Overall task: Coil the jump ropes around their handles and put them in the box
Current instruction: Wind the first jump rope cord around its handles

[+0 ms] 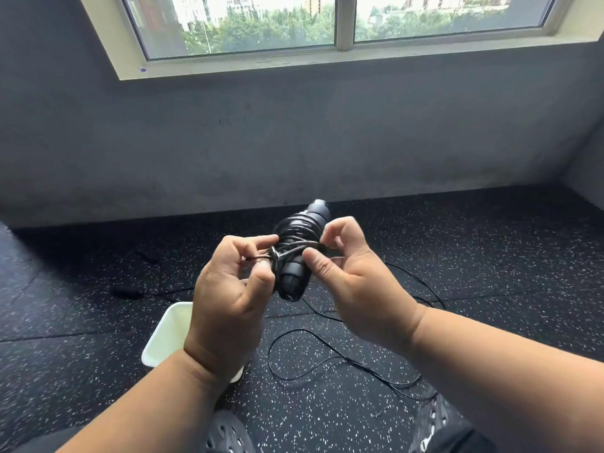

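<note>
A black jump rope bundle [299, 233], its cord wound round two black handles, is held up in front of me at mid-frame. My left hand [230, 292] pinches a loop of the cord at the bundle's left side. My right hand [351, 273] pinches the cord on the right side, thumb and fingers curled. A white box [166, 335] stands on the floor below my left hand, partly hidden by my wrist. A second thin black rope [330, 354] lies loose in loops on the floor under my right arm.
Black speckled rubber floor [457, 256] runs to a grey wall under a window [327, 24]. My black perforated shoes [225, 433] show at the bottom edge. A small dark scrap [125, 293] lies left of the box.
</note>
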